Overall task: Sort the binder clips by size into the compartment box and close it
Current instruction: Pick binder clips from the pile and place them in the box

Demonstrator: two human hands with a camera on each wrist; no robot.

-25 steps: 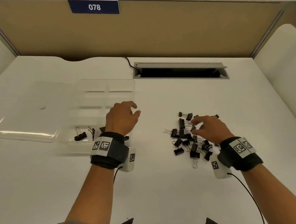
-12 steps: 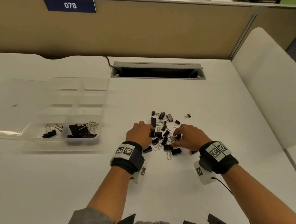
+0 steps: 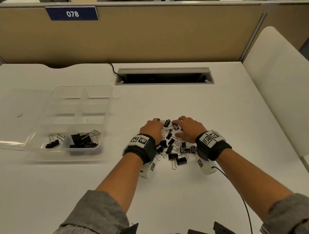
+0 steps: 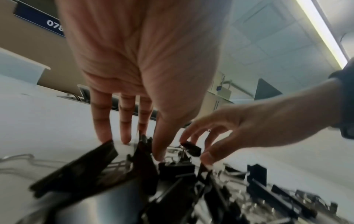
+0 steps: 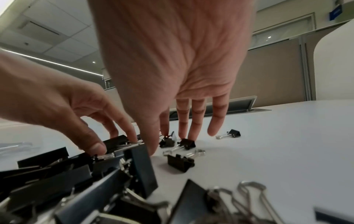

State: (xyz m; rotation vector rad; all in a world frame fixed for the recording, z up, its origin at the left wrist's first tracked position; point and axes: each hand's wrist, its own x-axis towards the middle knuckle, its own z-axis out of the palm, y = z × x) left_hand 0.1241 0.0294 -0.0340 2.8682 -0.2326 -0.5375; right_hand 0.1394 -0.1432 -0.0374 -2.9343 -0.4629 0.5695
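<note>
Picking through the binder clips (image 3: 173,143) on the desk (image 3: 227,128)

Left hand (image 3: 151,129) and right hand (image 3: 188,128) reach down with spread fingers, gripping nothing clearly. Tangled clips could come up together and land in the wrong part of the box (image 3: 103,110).

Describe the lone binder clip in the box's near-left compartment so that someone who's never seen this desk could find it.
Start at the clear compartment box on the left of the white desk, its lid open. Go to the row nearest the person; the left compartment holds the single small black binder clip. The compartment to its right holds a heap of larger clips.
</note>
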